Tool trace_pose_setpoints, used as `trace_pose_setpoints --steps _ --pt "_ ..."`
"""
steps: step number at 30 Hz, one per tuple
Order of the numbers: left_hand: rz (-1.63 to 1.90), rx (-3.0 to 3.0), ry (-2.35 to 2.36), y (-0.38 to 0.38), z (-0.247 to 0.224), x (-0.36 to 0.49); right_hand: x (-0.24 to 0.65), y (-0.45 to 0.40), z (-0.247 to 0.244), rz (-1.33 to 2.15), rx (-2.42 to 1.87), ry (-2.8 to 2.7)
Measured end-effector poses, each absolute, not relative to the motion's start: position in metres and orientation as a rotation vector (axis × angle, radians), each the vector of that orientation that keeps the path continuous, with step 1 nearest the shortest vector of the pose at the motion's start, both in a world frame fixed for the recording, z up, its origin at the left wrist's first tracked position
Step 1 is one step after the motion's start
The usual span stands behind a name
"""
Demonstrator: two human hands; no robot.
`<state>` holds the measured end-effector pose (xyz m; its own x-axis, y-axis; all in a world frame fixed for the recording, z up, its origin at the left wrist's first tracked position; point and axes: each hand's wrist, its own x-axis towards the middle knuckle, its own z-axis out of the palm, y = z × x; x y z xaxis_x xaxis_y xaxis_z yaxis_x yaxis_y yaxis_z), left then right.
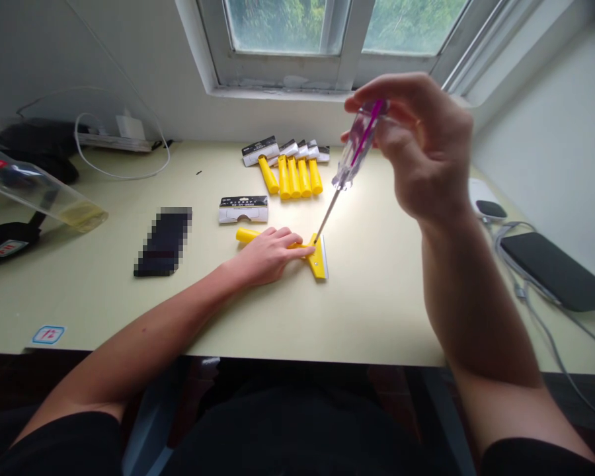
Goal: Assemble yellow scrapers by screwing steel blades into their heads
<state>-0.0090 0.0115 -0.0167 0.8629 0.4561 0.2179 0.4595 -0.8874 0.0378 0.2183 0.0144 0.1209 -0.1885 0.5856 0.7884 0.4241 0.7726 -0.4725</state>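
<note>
While the left hand (272,255) holds a yellow scraper (319,264) down on the worktop (371,304), the right hand (424,149) grips a clear-handled screwdriver (353,153), tilted, its tip at the scraper's head; five yellow handles (293,178) lie beyond, below the window (287,26).

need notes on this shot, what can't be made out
Head view: part of the yellow scraper, hidden under the left grip.
Head view: exact seating of the screwdriver; its tip is too small.
Head view: clear container, cut off by the left edge.
Head view: fine print on the loose card, too small.
</note>
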Motion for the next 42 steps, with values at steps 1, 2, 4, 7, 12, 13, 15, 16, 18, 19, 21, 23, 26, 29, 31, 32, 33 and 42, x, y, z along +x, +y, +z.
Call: trace_pose_setpoints --steps 1,2,4,7,12,13,15,16,18,19,21,23,26,29,31,32,33,42 --pt "-0.36 -3.018 -0.737 0.012 -0.017 -0.009 0.218 0.015 0.12 0.139 -0.801 -1.78" --pt "-0.372 -3.018 -0.733 0.012 -0.018 -0.01 0.217 0.016 0.119 0.11 -0.813 -1.735" --pt "-0.388 -3.022 -0.734 0.012 -0.019 -0.01 0.216 0.019 0.116 0.135 -0.772 -1.683" --pt "-0.413 -3.031 -0.746 0.013 -0.02 -0.01 0.215 0.023 0.113 0.278 -0.653 -1.736" --pt "-0.461 -3.025 -0.737 0.013 -0.022 -0.01 0.216 0.017 0.115 0.056 -0.811 -1.767" --pt "-0.471 -3.025 -0.738 0.013 -0.022 -0.01 0.217 0.015 0.116 0.092 -0.788 -1.804" --pt "-0.486 -3.031 -0.74 0.013 -0.022 -0.01 0.217 0.012 0.119 0.23 -0.702 -1.878" --pt "-0.491 -3.034 -0.74 0.013 -0.022 -0.01 0.218 0.01 0.121 0.263 -0.695 -1.892" --pt "-0.493 -3.039 -0.736 0.013 -0.021 -0.01 0.218 0.009 0.122 0.2 -0.782 -1.86" --pt "-0.493 -3.04 -0.733 0.013 -0.021 -0.01 0.219 0.01 0.122 0.139 -0.842 -1.823" --pt "-0.491 -3.038 -0.734 0.013 -0.021 -0.01 0.22 0.012 0.122 0.111 -0.878 -1.769" --pt "-0.491 -3.034 -0.739 0.013 -0.02 -0.009 0.222 0.016 0.12 0.276 -0.78 -1.796" --pt "-0.49 -3.036 -0.731 0.013 -0.019 -0.009 0.224 0.021 0.117 0.52 -0.728 -1.892" --pt "-0.489 -3.032 -0.743 0.013 -0.019 -0.01 0.227 0.022 0.116 0.557 -0.775 -1.918" --pt "-0.481 -3.022 -0.762 0.013 -0.019 -0.01 0.231 0.02 0.118 0.537 -0.756 -1.887" --pt "-0.475 -3.018 -0.769 0.013 -0.019 -0.01 0.233 0.019 0.12 0.517 -0.749 -1.863" --pt "-0.468 -3.016 -0.775 0.013 -0.019 -0.01 0.236 0.018 0.122 0.491 -0.742 -1.843" --pt "-0.492 -3.0 -0.767 0.016 -0.016 -0.012 0.239 0.02 0.122 0.47 -0.761 -1.877"
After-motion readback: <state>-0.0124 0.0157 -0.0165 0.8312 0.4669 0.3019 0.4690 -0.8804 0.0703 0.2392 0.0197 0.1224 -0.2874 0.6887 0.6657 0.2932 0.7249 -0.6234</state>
